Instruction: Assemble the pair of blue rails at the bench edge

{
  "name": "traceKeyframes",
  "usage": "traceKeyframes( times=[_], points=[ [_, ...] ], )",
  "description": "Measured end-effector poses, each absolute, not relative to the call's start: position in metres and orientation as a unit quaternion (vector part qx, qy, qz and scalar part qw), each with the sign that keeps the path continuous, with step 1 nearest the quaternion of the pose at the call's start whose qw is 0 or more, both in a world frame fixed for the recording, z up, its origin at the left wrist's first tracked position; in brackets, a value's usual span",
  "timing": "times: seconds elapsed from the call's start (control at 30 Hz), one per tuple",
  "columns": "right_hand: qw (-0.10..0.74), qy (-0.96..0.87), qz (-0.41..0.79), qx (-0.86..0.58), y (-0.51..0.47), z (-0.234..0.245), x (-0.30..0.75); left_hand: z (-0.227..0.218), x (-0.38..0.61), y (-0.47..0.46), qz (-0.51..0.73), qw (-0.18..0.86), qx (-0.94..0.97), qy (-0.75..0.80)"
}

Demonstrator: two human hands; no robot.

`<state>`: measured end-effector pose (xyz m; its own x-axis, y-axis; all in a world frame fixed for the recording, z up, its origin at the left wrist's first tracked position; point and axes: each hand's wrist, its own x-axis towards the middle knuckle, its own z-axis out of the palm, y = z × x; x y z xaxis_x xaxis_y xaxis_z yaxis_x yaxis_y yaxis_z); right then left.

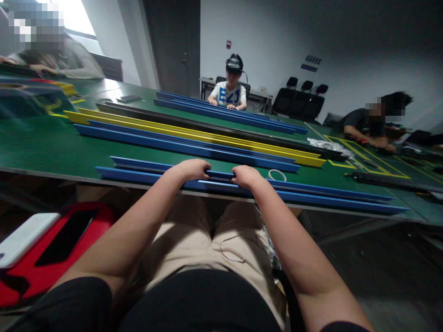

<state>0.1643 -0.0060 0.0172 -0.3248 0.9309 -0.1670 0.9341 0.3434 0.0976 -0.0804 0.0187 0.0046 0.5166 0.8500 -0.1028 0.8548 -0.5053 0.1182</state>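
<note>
A long blue channel-shaped rail (128, 175) lies along the near edge of the green table, its two raised walls running lengthwise. My left hand (192, 170) is closed on the rail near its middle, fingers curled over the far wall. A short way to the right, my right hand (246, 176) grips the same rail in a similar way. The fingertips of both hands are partly hidden. Just beyond the right hand lies a thin white ring (277, 170). Behind the gripped rail rests another blue rail (138, 140), roughly parallel to it.
Farther back lie a yellow rail (155, 130), a black rail (214, 129) and more blue rails (207, 110). Three people sit around the table (34, 147). At lower left, a red seat (104, 216) holds a phone (65, 237) and a white device (27, 237).
</note>
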Motion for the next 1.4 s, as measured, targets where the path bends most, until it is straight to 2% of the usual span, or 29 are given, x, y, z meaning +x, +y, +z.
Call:
traceKeyframes(
  times=[0.17,0.9,1.2,1.4],
  points=[
    [0.137,0.799,0.005,0.585,-0.008,0.023,0.194,0.005,-0.032,0.02,-0.036,0.079,0.873,0.479],
    [0.13,0.734,-0.001,0.667,-0.016,0.011,0.341,0.011,0.139,0.006,-0.015,0.064,0.923,0.379],
    [0.1,0.75,0.051,0.652,-0.032,0.011,0.328,0.0,0.119,0.002,0.038,0.034,0.935,0.35],
    [0.082,0.754,0.048,0.65,-0.033,0.012,0.266,0.0,0.055,0.008,0.02,0.023,0.939,0.344]
  ],
)
